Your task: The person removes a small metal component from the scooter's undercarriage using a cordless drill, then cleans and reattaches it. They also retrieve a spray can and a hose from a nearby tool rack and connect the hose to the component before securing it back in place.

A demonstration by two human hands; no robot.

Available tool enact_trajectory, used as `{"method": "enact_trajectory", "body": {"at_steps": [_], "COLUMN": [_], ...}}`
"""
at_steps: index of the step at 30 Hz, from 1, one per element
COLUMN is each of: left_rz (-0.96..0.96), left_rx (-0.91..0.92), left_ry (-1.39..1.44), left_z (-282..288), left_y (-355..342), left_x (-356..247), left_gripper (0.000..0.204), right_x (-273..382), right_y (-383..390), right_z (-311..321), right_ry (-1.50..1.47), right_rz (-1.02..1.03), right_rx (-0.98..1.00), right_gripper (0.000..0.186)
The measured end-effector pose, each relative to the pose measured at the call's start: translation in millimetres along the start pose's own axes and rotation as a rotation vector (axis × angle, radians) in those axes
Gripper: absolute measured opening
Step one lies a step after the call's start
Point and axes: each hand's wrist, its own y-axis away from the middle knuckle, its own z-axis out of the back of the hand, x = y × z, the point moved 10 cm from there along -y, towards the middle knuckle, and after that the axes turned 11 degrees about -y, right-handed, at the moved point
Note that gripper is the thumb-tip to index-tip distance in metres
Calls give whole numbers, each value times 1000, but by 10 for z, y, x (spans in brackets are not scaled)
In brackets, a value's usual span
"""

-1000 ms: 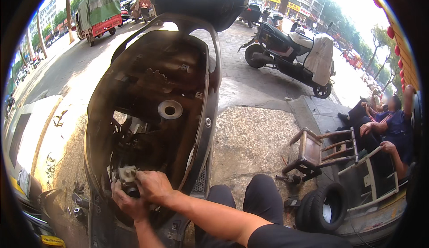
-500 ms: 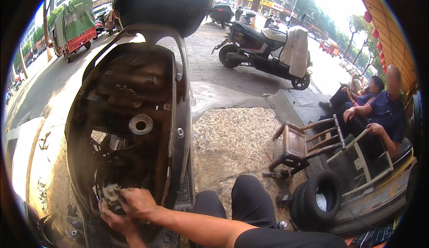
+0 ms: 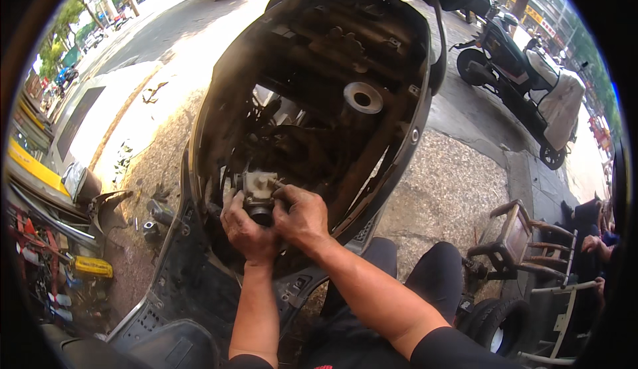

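One opened scooter body (image 3: 407,151) fills the space before me, with one black scooter (image 3: 524,87) parked beyond to the right. Nearer on that side are one wooden chair (image 3: 512,239) and two black tyres (image 3: 514,314), side by side. My left hand (image 3: 249,231) curls round the left, my right hand (image 3: 300,215) pinches the right, of one pale metal part (image 3: 261,184) over the body's near end

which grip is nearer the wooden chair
Right: the right grip, on the right side of the pale part, is left of the wooden chair; the left grip, on the part's left, is farther left.
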Motion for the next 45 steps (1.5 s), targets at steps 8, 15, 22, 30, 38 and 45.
{"method": "enact_trajectory", "body": {"at_steps": [8,15,22,30,38,45], "left_rz": [-28,56,-29,161,334,315], "left_rx": [43,130,306,94,75,66], "left_ry": [13,86,193,207,360,489], "left_z": [41,-94,-173,-24,-12,-81], "left_y": [-81,-25,-92,27,11,52], "left_x": [-111,120,126,327,195,248], "left_gripper": [76,74,65,60,49,49], "right_x": [722,-1333,-4113,-4815,-5113,-4721], "right_y": [348,954,3633,4528,4910,4632], "right_z": [1136,4685,4240,3493,3761,4524], "right_ry": [-112,323,510,-55,-128,-208], "right_rz": [326,-417,-1332,-1297,-1370,-1257], "right_rx": [62,-636,-18,-209,-311,-474], "right_gripper": [34,27,66,43,38,33]}}
